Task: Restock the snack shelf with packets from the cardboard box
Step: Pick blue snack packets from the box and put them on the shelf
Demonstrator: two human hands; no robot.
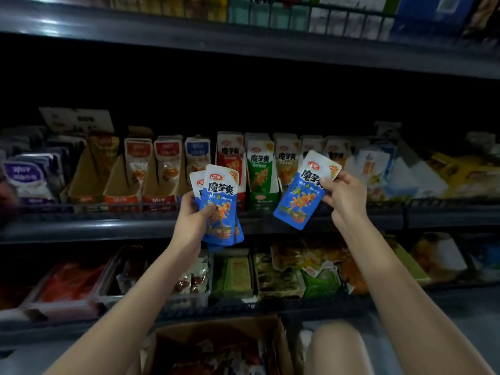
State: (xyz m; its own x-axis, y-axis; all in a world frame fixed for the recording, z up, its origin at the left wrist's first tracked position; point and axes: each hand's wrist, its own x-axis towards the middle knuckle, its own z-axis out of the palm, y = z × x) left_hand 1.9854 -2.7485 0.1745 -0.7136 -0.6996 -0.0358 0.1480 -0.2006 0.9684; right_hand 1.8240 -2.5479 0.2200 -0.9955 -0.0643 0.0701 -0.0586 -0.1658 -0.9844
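Before the dark metal snack shelf [108,228], above the open brown cardboard box [216,331], a fan of blue foil packets [220,196] is gripped by the left hand [193,215] and a single blue packet [303,196] is pinched by the right hand [343,197], seemingly awaiting placement in a matching row.

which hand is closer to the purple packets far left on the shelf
Left. The left hand, gripping blue packets, is well to the right of the purple packets. The right hand, pinching one blue packet, is even farther right.
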